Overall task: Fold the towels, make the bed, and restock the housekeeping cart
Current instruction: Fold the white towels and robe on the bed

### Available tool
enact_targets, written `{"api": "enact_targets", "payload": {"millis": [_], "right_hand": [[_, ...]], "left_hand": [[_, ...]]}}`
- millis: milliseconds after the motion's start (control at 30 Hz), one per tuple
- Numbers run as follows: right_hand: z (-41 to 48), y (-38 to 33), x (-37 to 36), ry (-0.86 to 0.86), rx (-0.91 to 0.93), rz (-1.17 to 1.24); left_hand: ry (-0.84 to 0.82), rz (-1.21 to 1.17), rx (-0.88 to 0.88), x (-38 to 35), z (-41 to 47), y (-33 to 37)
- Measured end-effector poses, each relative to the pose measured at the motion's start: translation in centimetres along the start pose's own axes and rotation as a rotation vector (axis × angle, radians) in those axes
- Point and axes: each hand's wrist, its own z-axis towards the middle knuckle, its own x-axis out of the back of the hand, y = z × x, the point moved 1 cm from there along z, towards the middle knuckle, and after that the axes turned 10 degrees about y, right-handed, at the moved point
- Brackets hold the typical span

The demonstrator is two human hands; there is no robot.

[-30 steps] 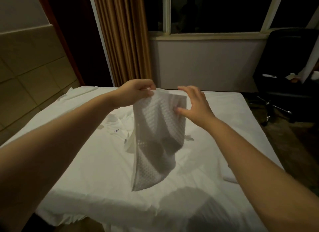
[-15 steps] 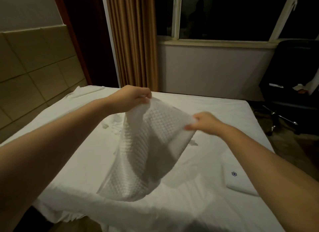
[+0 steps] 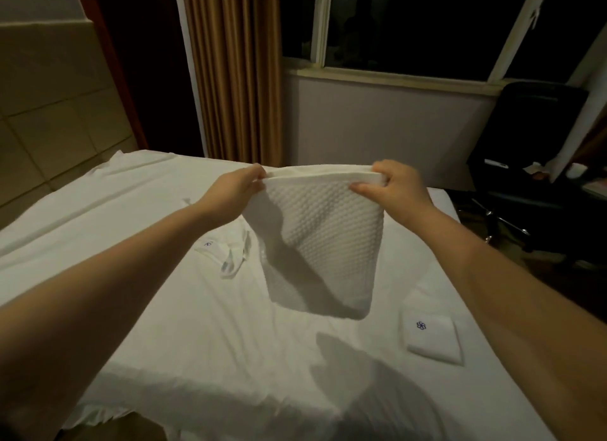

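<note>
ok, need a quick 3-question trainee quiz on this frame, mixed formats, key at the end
1. Fill in: the left hand and right hand each pinch the waffle towel by its ___ edge.
2. True or false: the waffle towel lies flat on the bed.
3. Where is the folded logo towel? A) on the bed, to the right of the held towel; B) in the left hand; C) in the right hand.

Key: 1 top; 2 false, it hangs from both hands; 3 A.
</note>
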Motion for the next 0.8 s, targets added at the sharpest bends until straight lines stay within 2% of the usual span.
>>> {"api": "enact_targets", "payload": {"millis": [200, 367, 533, 633, 700, 800], "right_hand": [[0.2, 3.3, 1.5, -0.019, -0.119, -0.073], [0.5, 7.5, -0.3, -0.088, -0.183, -0.181], [1.1, 11.1, -2.0, -0.113, -0.159, -0.249], [1.1, 12.4, -1.2, -0.037, -0.114, -0.247], [0.3, 13.4, -0.5, 0.008, -0.115, -0.217], [-2.6, 15.1, -0.4, -0.017, -0.16, -0.175]], "left_hand": [[-0.062, -0.006, -0.057, -2.6, 1.9, 0.9], [-0.158, 0.177, -0.066, -8.4, 2.8, -0.4], [-0.08, 0.229, -0.016, -12.8, 3.9, -0.5], [0.015, 0.23, -0.1, -13.3, 5.1, 0.7], [0.064, 0.248, -0.227, -13.5, 4.8, 1.2], [0.009, 0.216, -0.416, -14.7, 1.4, 0.6]]}}
